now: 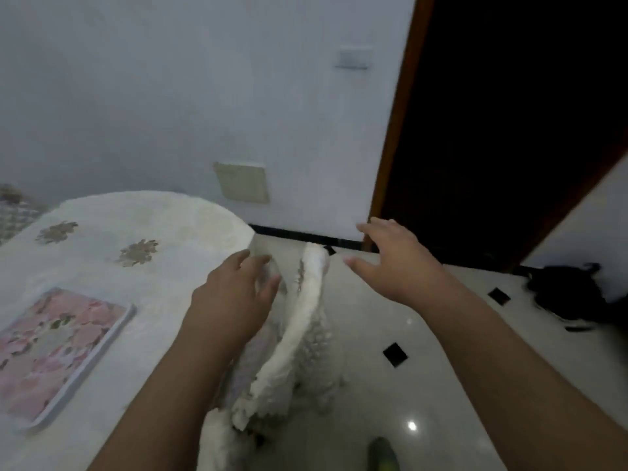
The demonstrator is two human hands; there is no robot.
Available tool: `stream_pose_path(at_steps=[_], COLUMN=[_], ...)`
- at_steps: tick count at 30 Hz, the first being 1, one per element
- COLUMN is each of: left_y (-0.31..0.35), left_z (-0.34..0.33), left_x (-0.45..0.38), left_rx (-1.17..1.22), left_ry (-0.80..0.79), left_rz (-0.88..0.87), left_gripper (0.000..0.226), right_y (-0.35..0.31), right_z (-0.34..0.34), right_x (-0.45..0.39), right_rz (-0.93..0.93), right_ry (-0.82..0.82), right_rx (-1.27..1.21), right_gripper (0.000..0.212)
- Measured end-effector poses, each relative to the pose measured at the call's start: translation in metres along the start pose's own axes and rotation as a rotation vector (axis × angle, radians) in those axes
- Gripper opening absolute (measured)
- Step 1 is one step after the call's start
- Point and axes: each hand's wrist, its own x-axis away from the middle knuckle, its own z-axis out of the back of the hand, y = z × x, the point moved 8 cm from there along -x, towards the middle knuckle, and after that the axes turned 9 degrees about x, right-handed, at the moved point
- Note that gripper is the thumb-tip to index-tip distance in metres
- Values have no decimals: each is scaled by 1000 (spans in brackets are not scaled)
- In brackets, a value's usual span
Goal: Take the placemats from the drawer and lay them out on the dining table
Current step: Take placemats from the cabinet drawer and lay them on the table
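The one placemat (59, 351) in view lies flat on the table (142, 300) at the lower left of the frame, a pink and grey floral rectangle with a pale border and rounded corners, one end running toward the left edge of the picture. It looks thin and light, probably flexible rather than rigid, and likely a little slick on its face; a judgement only, since the picture is blurred. Lying flat on cloth, it would best be taken at a free edge or corner, thumb on top and fingers slid under, or simply pushed with a flat palm to square it.

The table wears a white cloth (306, 334) with brownish flower motifs, whose fringed hem hangs down at frame centre, bunched into a thick fold.

The left hand (234, 297) reaches forward at centre frame, over the table's rim, fingers loosely bent; its fingertips lie against something pale and blurred at the hem, and whether they pinch it cannot be told. The right hand (397, 260) is held out right of centre above the floor (458, 385), palm down, fingers spread apart, gripping nothing. Neither hand touches the placemat; both are well apart from it.

No drawer shows. A dark doorway (509, 124) fills the upper right.
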Motion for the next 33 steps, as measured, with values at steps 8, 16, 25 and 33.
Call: stream_pose_path(at_steps=[8, 16, 25, 33], left_y=[297, 555, 726, 804], left_z=[-131, -300, -438, -537], left_x=[56, 240, 488, 622], left_rx=[-49, -166, -145, -177], left_ry=[-248, -491, -738, -905], left_rz=[-569, -1004, -1436, -1672], left_gripper=[54, 58, 58, 59], right_y=[263, 462, 540, 584], right_z=[101, 144, 131, 98], right_x=[212, 517, 805, 939], right_rz=[-565, -1099, -1605, -1927], right_ry=[270, 310, 356, 367], right_rx=[-24, 35, 40, 27], right_gripper=[69, 73, 74, 70])
